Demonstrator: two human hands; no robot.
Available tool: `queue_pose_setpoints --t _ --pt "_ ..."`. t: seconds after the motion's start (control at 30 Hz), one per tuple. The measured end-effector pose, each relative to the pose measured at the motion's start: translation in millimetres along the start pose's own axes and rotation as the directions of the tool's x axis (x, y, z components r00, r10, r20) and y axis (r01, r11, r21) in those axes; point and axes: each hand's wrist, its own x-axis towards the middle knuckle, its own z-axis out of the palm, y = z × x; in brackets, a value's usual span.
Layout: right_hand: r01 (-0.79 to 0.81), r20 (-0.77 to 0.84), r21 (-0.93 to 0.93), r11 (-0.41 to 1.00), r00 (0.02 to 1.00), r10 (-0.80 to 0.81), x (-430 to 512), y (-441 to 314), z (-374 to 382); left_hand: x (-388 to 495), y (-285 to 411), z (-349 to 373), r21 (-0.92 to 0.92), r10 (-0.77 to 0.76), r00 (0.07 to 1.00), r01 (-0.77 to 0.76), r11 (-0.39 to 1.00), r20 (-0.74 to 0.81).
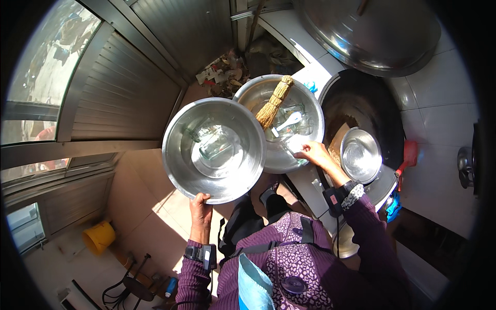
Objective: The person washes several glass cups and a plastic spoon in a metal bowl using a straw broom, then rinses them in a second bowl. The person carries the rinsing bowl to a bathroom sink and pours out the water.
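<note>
My left hand (201,211) grips the near rim of a large stainless steel basin (248,170), in which glass jars (215,145) lie. Beside it, to the right, a second steel basin (317,116) holds more glassware (306,126), a white spoon (290,121) and a bound straw brush (276,99) that leans on its rim. Over this second basin, my right hand (314,152) pinches a bright, pale or clear object (296,143), washed out by sunlight; its kind cannot be told.
A big wok (364,93) set in the tiled counter (438,120) holds a small steel bowl (361,155). A red dipper (409,155) is beside it. A large metal lid (372,35) stands behind. Litter (226,75) lies by the metal panels; a yellow bucket (99,237) is at the lower left.
</note>
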Motion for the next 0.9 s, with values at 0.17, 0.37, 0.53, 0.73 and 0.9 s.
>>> queue_pose_setpoints --t 0.17,0.37,0.53,0.73,0.9 --pt "0.032 -0.02 0.668 0.743 0.999 -0.025 -34.8 -36.1 -43.8 0.3 -1.5 15.6 0.01 0.029 0.999 -0.029 1.0 0.016" --pt "0.296 -0.076 0.589 0.752 0.947 -0.313 -48.9 -112.5 -43.1 -1.0 -1.5 34.1 -0.014 0.061 0.996 -0.06 0.998 0.062" --pt "0.334 0.059 0.033 0.942 0.94 -0.336 -32.0 -150.3 -9.4 -6.9 -1.4 49.1 0.005 0.1 0.994 -0.1 0.995 0.042" --pt "0.459 0.095 -0.341 0.82 0.885 -0.456 -6.4 -156.5 36.4 -13.0 1.7 50.1 0.092 0.12 0.985 -0.132 0.987 0.12" --pt "0.458 0.142 -0.484 0.746 0.882 -0.449 9.1 -158.0 59.5 -16.3 -3.8 49.9 0.089 0.099 0.989 -0.109 0.99 0.112"
